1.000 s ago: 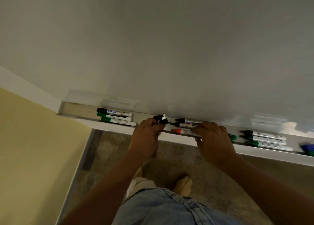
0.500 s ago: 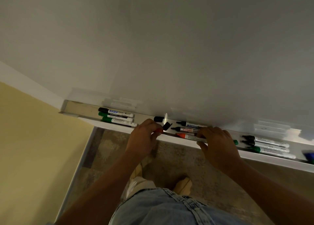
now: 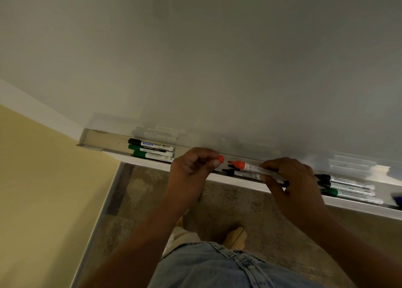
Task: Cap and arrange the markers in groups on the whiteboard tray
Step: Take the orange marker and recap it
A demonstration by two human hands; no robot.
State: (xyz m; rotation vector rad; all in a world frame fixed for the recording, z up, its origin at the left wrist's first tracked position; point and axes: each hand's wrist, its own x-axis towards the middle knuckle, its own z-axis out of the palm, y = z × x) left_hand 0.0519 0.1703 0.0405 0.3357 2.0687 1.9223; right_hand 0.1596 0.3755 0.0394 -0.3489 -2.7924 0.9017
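Our left hand (image 3: 191, 170) fingers (image 3: 206, 153) pinch the red cap (image 3: 221, 158), just left of the marker's bare tip, not touching. Right hand (image 3: 291, 185) grips the red marker (image 3: 245, 166) barrel over the tray (image 3: 108, 140).

left hand (image 3: 191, 168) pinches red cap (image 3: 221, 158) | right hand (image 3: 293, 185) holds red marker (image 3: 250, 167), uncapped, tip near cap | tray (image 3: 239, 184) has three markers (image 3: 152, 150) at left, three (image 3: 348, 188) at right

Whiteboard tray (image 3: 104, 143), open trough. Capped trio (image 3: 152, 149), one black and two green, lies side by side. Beyond the trio: uncapped black marker (image 3: 243, 174). Farther beyond: second capped trio (image 3: 350, 188).
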